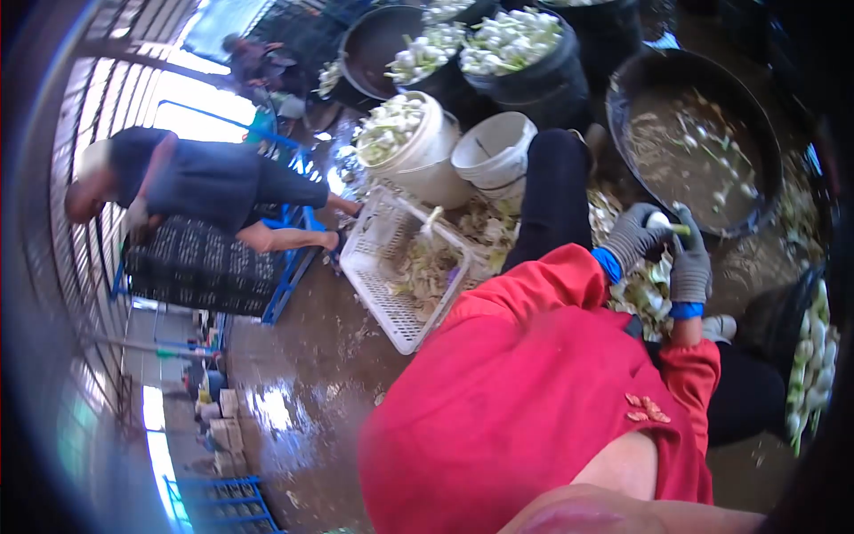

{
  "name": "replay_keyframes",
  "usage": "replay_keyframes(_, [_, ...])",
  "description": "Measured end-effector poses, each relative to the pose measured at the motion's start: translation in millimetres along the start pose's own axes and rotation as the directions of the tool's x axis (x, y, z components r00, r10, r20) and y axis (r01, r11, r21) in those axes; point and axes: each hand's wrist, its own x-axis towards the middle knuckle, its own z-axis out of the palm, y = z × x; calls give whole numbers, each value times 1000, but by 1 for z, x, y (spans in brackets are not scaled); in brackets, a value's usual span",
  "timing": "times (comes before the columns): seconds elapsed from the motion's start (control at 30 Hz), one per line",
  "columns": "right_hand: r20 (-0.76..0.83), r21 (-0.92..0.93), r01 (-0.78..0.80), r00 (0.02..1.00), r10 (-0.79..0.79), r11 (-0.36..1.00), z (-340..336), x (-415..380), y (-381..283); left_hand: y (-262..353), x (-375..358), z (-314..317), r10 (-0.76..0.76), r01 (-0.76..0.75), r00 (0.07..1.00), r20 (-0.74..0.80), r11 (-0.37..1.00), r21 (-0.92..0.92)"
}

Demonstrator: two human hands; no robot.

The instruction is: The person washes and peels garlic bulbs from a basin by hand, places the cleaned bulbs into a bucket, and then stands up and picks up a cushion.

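My left hand (630, 238), in a grey striped glove with a blue cuff, holds a white bulb (657, 221) with a short green stem. Close beside it, my right hand (691, 265), gloved the same way, is closed at the stem end. What lies inside its fingers is hidden. Both hands are over a pile of pale peelings and leaves (648, 298) between my dark-clad legs. Past them is a wide dark tub (620, 120) with scraps and some bulbs inside.
A white crate (360, 267) of peelings lies left, near a bulb-filled white bucket (436, 165) and another white bucket (489, 165). Dark tubs of bulbs stand behind; more bulbs (811, 360) are far right. A person (209, 178) stands by stacked dark crates (200, 267). The floor (311, 392) is wet.
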Motion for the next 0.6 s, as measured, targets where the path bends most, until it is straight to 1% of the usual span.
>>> replay_keyframes(0.07, [27,-82,53,998,-51,995,2,-6,-10,8,-8,-2,30,-32,999,30,997,67])
replay_keyframes(0.1, [52,-144,103,994,-96,984,0,-5,-5,12,-12,-2,46,-51,998,35,991,124])
replay_keyframes(0.17, [76,-146,114,992,-104,983,-4,-3,3,21,-17,-2,70,-80,996,53,969,234])
replay_keyframes(0.2, [83,-145,118,991,-106,982,-6,-2,8,22,-20,-1,41,-48,998,40,979,196])
replay_keyframes(0.23, [78,20,4,997,-6,1000,-5,-2,3,24,-21,0,12,-17,999,32,987,161])
replay_keyframes(0.27, [79,-35,-5,997,8,999,-5,-1,-2,26,-21,2,-21,17,999,32,992,126])
replay_keyframes(0.33, [58,-152,-48,997,57,987,-11,-10,-14,26,-22,11,1,-4,1000,11,970,241])
replay_keyframes(0.37, [48,-151,35,998,-28,988,-11,-10,-1,28,-23,16,13,-14,1000,5,954,301])
replay_keyframes(0.4, [45,-118,75,997,-70,990,-9,-10,9,28,-24,18,25,-22,1000,-3,934,357])
replay_keyframes(0.43, [38,-90,114,993,-111,989,-9,-9,17,31,-24,19,22,-34,999,36,932,360])
replay_keyframes(0.47, [21,-69,148,989,-147,987,-13,-9,12,36,-26,18,-14,-18,995,100,951,308])
replay_keyframes(0.5, [0,13,75,997,-75,997,-16,-12,7,29,-19,10,-62,14,974,219,977,213])
replay_keyframes(0.53, [76,187,-18,997,4,982,-23,-15,-12,21,-11,5,-112,75,930,350,990,118])
replay_keyframes(0.57, [80,109,106,990,-115,988,-28,-14,-16,27,-13,5,-109,103,885,452,994,39])
replay_keyframes(0.6, [107,290,44,991,-78,956,-33,-16,-31,37,-12,3,-110,158,821,560,987,-37])
